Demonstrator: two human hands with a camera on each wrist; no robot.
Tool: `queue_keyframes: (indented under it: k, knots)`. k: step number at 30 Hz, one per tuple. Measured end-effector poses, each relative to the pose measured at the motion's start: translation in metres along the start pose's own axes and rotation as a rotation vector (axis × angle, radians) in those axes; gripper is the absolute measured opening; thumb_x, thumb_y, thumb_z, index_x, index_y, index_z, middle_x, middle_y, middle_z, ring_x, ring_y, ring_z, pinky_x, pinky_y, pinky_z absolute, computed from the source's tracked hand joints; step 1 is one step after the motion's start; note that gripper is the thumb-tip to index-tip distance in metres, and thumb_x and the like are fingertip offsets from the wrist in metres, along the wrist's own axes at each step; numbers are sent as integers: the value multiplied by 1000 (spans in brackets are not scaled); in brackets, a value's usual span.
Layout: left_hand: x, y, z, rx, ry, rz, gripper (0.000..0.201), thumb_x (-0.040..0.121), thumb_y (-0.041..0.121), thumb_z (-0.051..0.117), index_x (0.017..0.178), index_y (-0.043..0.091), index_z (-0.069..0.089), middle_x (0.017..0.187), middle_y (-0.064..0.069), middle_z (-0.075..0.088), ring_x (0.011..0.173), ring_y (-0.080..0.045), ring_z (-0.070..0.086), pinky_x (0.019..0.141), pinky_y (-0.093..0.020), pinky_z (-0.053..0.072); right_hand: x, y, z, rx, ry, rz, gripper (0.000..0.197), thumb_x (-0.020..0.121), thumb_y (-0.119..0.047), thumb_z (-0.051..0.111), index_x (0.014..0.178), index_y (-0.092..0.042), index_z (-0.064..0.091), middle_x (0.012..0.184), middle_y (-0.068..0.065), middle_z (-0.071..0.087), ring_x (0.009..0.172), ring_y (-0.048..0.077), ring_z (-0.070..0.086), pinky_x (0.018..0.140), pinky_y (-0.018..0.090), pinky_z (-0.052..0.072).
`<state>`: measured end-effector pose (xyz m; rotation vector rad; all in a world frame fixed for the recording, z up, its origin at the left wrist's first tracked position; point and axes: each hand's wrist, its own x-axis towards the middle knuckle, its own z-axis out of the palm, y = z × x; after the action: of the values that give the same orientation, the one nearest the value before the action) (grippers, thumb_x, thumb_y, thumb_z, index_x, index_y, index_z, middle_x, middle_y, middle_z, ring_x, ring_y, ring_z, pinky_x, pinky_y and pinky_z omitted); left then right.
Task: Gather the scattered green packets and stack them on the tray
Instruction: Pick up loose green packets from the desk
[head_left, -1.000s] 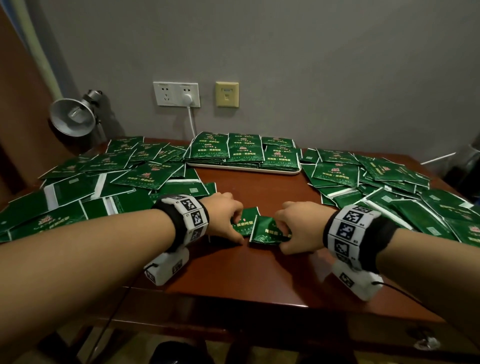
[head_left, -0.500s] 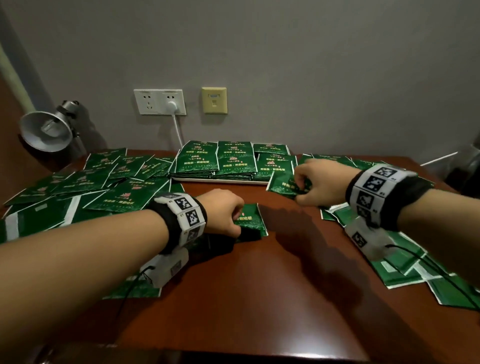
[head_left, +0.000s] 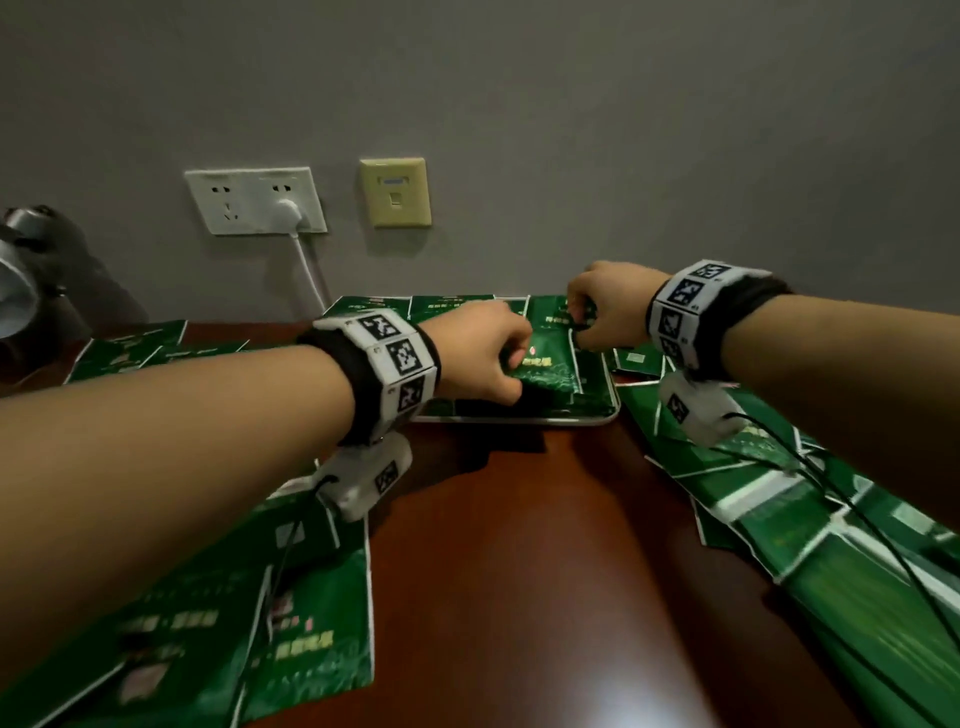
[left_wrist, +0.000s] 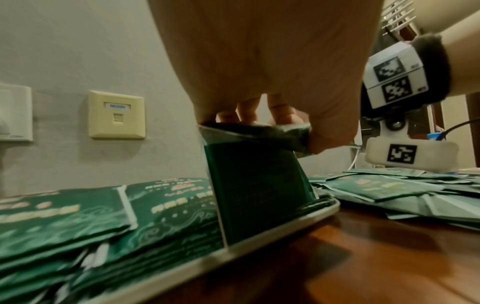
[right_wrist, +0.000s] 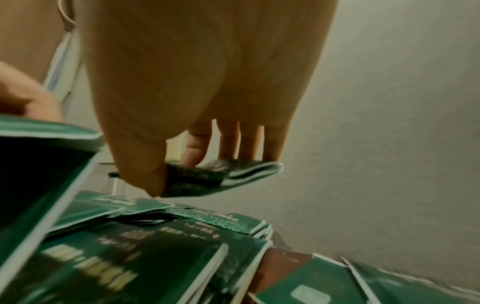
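Note:
A white tray (head_left: 571, 419) stands at the back of the table by the wall, filled with stacked green packets (head_left: 452, 306). My left hand (head_left: 488, 358) pinches a green packet (left_wrist: 257, 197) by its top edge, and the packet hangs with its lower edge on the tray's (left_wrist: 259, 242) right end. My right hand (head_left: 605, 306) hovers over the tray's far right corner and pinches another green packet (right_wrist: 221, 176) between thumb and fingers, above the stacks (right_wrist: 145, 257).
Loose green packets lie on the wooden table at the left (head_left: 291, 623) and the right (head_left: 810, 530). Bare brown tabletop (head_left: 519, 545) runs between them. On the grey wall are a white socket with a plugged cable (head_left: 260, 200) and a beige plate (head_left: 396, 192). A metal lamp (head_left: 15, 270) sits far left.
Both hands have moved away from the table's middle to the tray, each carrying its packet. The right hand went first; the left followed. The view has shifted closer to the tray.

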<state>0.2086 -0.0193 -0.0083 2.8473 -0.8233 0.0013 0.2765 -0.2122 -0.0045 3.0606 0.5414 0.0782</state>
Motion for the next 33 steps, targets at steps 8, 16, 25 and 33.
queue_keyframes:
  k: [8,16,25,33]
  knots:
    - [62,-8,27,140,-38,-26,34,74,40,76,90,23,51,109,-3,46,104,-24,43,83,-36,44,27,20,5,-65,-102,-49,27,83,-21,67,109,-27,63,102,1,60,87,25,59,78,34,53]
    - [63,12,44,209,-113,18,35,78,37,74,101,22,53,119,-2,51,112,-24,48,93,-40,46,-29,37,21,-59,-67,67,31,87,-20,57,115,-30,57,116,-1,61,103,24,59,80,33,50]
    - [20,67,34,261,-16,-34,52,83,40,66,129,22,47,135,-7,42,126,-27,37,102,-44,41,-141,46,0,-62,-49,109,37,88,-27,61,125,-25,54,121,3,61,109,26,58,82,33,48]
    - [-33,155,41,255,-119,96,42,89,30,59,128,18,50,124,-9,51,117,-28,47,95,-38,44,-286,30,12,-199,-309,268,58,76,-68,60,98,-14,67,91,4,69,82,27,66,64,29,50]
